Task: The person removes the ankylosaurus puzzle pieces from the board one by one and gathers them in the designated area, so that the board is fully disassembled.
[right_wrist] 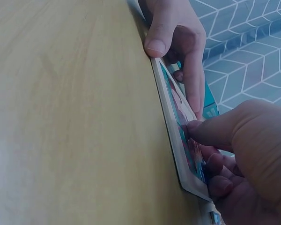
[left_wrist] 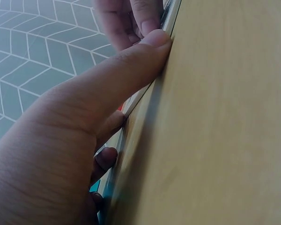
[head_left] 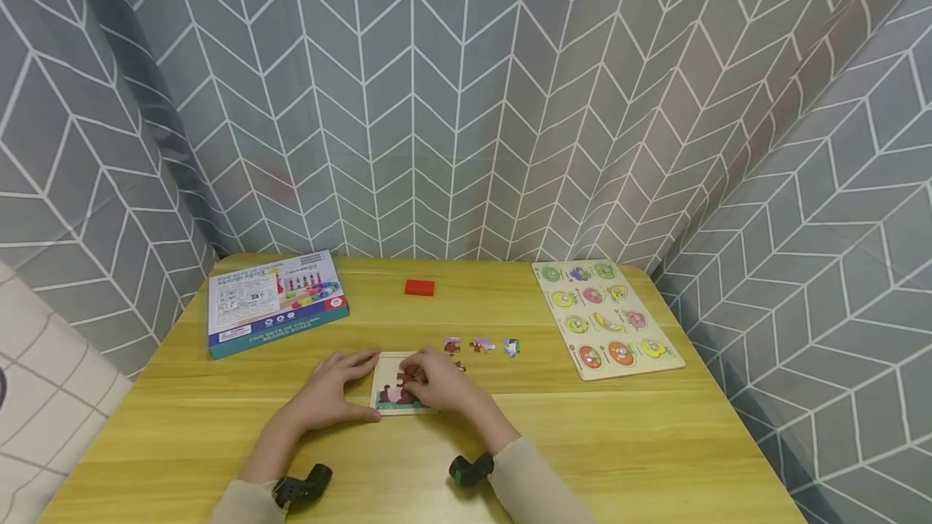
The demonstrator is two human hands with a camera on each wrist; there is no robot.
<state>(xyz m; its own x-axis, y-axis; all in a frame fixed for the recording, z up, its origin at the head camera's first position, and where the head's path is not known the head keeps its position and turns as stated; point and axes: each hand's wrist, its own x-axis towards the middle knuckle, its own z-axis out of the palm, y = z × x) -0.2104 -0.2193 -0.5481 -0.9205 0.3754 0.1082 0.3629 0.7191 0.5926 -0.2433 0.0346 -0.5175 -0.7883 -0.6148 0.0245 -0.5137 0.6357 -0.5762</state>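
Observation:
A small wooden jigsaw board (head_left: 387,369) with a pale rim lies in front of me, its near part filled with brown, pink and green pieces. My left hand (head_left: 331,395) holds the board along its left side, thumb at the near corner and index finger by the far one. In the right wrist view, that thumb presses on the end of the rim (right_wrist: 160,77). Over the board's right half, my right hand (head_left: 440,381) pinches a brown puzzle piece (head_left: 413,375) with thumb and fingers. The fingers partly hide that piece.
Several loose puzzle pieces (head_left: 482,345) lie beyond the right hand. A red block (head_left: 420,288) sits near the table's far edge. At the back left is a bead-set box (head_left: 277,297); to the right lies a fruit and vegetable peg board (head_left: 607,320). Patterned curtains (head_left: 466,103) surround the table.

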